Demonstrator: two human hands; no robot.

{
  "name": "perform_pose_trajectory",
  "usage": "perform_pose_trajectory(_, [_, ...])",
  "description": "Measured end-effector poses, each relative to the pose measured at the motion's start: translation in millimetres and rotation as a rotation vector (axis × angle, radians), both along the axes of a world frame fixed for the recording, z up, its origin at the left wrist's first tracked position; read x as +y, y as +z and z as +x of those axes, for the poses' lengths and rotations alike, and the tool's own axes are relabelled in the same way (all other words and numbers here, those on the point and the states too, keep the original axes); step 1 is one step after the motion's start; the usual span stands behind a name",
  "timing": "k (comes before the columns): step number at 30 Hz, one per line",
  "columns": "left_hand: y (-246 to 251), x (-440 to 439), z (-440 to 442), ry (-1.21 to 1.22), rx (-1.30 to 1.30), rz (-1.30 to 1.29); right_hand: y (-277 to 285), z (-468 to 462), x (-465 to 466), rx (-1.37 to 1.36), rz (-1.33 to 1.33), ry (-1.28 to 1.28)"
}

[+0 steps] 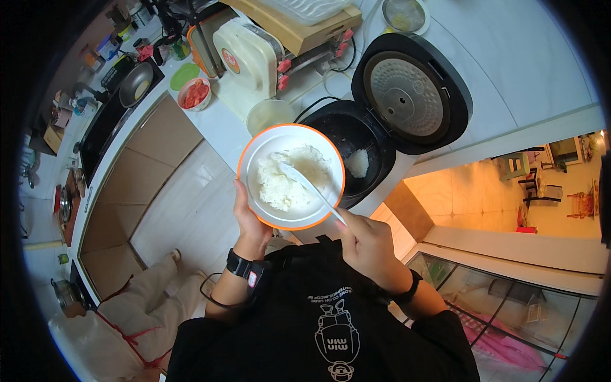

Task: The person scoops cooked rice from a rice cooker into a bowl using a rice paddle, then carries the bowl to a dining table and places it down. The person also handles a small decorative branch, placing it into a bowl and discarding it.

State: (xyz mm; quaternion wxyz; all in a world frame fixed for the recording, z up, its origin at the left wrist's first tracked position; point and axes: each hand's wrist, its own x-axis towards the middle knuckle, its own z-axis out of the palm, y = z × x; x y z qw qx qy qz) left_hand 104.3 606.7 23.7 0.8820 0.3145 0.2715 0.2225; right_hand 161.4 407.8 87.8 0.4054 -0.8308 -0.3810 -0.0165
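Observation:
My left hand [253, 222] holds a white bowl with an orange rim [244, 191] by its lower left side. Cooked white rice [281, 188] is heaped inside the bowl. In my right hand [372, 243] is the handle of a white rice paddle [312, 188], whose blade rests in the rice. Just beyond the bowl stands a black rice cooker [389, 164] on the counter. Its lid [410, 93] is raised, and a small clump of rice [357, 163] lies in the dark inner pot. The bowl hides part of the cooker's left side.
A translucent container [269, 116] stands behind the bowl. Left of it are a small bowl of red food pieces [194, 94] and a green lid [184, 76]. A frying pan [136, 85] sits on the stove. Another person [138, 310] stands at lower left.

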Motion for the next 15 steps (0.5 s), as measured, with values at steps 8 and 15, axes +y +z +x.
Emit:
perform_pose_trajectory(8, [-17.1,14.3,-17.7,0.054,-0.03,0.024,31.1,29.7,-10.3,0.02,-0.001,0.099])
perform_pose_trajectory(15, [-21.2,26.8,-47.7,0.207,0.001,0.109,-24.5,118.3,2.1,-0.001,-0.279,-0.065])
